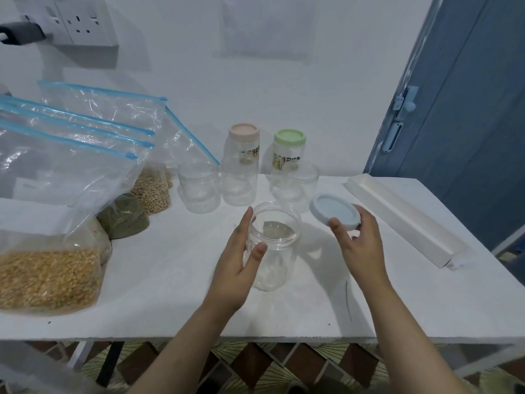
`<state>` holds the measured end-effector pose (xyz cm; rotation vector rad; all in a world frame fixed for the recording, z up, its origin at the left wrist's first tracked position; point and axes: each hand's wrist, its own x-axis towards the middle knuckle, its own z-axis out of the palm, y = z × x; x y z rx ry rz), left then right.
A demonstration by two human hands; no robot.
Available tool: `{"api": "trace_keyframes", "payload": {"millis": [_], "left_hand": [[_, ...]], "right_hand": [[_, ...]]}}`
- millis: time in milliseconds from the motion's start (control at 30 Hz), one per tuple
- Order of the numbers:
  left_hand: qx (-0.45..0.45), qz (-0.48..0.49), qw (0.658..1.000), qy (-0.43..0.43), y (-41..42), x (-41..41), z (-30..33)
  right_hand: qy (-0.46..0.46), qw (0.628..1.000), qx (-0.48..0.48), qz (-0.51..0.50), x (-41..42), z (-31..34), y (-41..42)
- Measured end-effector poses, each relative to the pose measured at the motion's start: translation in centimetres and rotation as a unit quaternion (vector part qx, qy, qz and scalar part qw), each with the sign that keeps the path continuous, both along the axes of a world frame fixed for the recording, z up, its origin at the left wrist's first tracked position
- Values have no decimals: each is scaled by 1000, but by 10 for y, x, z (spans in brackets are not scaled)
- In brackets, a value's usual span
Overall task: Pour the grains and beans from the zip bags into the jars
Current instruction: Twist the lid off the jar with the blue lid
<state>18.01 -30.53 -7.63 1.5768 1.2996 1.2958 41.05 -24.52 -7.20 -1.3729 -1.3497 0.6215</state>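
Note:
A clear open jar (274, 245) stands mid-table, empty. My left hand (240, 260) holds its left side, thumb across the front. My right hand (359, 245) grips a pale blue lid (335, 213) just right of the jar's mouth, tilted. Behind stand three more open clear jars (199, 187) (238, 182) (295, 184), plus a pink-lidded jar (244, 140) and a green-lidded jar (289, 147). At the left lie zip bags: yellow grains (48, 277), dark green beans (125, 217), tan beans (152, 190) and a pale grain bag partly hidden.
A long white tray-like piece (403, 220) lies along the white table's (170, 280) right side. A blue door (466, 109) stands at the right, a wall socket (82, 22) at top left. Patterned floor shows under the front edge.

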Motion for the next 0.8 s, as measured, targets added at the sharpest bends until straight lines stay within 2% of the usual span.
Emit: {"api": "trace_keyframes", "payload": {"millis": [100, 233, 367, 433, 533, 600, 700, 800], "left_hand": [[17, 31, 999, 6, -2, 19, -4], [28, 47, 998, -6, 4, 36, -8], [22, 63, 998, -11, 7, 48, -6], [21, 67, 997, -15, 8, 50, -6], [29, 74, 996, -31, 6, 51, -7], [42, 98, 993, -50, 4, 50, -2], [79, 159, 981, -78, 1, 41, 18], [128, 218, 963, -96, -4, 17, 44]], "right_hand": [[-101, 992, -69, -37, 25, -32, 9], [-249, 951, -178, -46, 35, -57, 14], [-291, 936, -197, -37, 36, -67, 9], [-274, 940, -203, -21, 39, -66, 8], [-108, 987, -115, 11, 41, -52, -5], [-40, 999, -23, 19, 33, -32, -20], [-63, 991, 104, 54, 12, 10, -33], [-70, 975, 174, 120, -25, 53, -37]]}}
